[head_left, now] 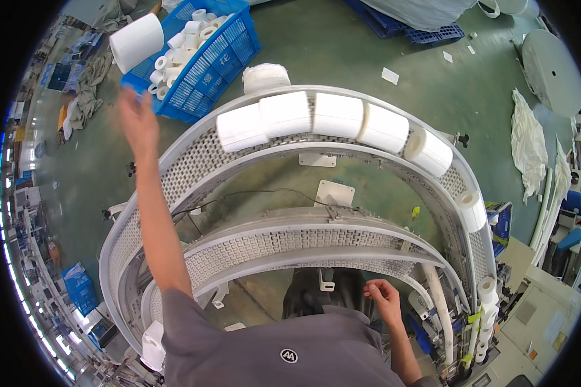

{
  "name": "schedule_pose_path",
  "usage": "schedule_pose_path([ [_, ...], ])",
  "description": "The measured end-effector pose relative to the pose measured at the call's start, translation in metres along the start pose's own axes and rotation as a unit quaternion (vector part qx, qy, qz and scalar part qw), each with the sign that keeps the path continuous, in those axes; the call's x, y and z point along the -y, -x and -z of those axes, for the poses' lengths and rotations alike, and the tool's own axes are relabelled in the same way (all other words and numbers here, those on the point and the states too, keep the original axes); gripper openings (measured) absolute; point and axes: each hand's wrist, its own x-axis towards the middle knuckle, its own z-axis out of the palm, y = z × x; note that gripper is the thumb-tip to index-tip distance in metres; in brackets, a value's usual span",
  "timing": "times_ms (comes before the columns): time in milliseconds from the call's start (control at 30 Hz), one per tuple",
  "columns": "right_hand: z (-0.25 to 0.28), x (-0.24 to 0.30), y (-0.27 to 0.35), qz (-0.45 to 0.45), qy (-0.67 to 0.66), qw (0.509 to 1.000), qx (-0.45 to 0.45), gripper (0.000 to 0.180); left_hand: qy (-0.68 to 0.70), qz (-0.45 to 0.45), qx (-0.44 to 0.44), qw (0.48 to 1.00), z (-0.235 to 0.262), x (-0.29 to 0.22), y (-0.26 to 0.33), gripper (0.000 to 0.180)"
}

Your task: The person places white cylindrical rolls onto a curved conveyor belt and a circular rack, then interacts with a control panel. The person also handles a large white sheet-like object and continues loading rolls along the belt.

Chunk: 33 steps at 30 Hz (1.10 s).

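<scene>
Upper left of the frame: a large roll stands at an angle against or above the left end of the crate; whether anything supports it cannot be told. If unsupported, it could drop to the floor and be soiled.

Just below it, the left hand is blurred, its fingers spread and released, with no roll in its grasp. The crate's near rim is close to the fingers; a hurried reach could knock them on it. The crate is heaped with small rolls; a large roll landing on that heap could slide off, for want of a level seat.

Upper centre: four rolls lie close together on the curved belt. Crowding on the bend could push one against the rail.

Lower right of centre: the right hand is loosely curled, grasping nothing visible. It is near the inner belt; a snagged finger is a possible hazard.

Right: a tilted roll sits askew on the bend and could jam.
</scene>
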Motion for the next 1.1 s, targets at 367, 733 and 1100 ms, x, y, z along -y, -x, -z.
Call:
schedule_pose_path([
  [367, -0.003, 0.0, -0.016, 0.004, 0.015, 1.0, 0.023, 0.026, 0.125, 0.3, 0.099, 0.941, -0.012, 0.099, 0.113, 0.048],
  [733, -0.005, 0.068, -0.055, 0.125, 0.172, 0.974, 0.077, 0.027, 0.316, 0.279, 0.147, 0.895, -0.045, 0.097, 0.137, 0.03],
  [1100, 0.097, 0.227, -0.202, 0.477, 0.298, 0.808, -0.178, 0.028, 0.217, 0.422, 0.276, 0.836, -0.076, 0.057, 0.134, 0.054],
])
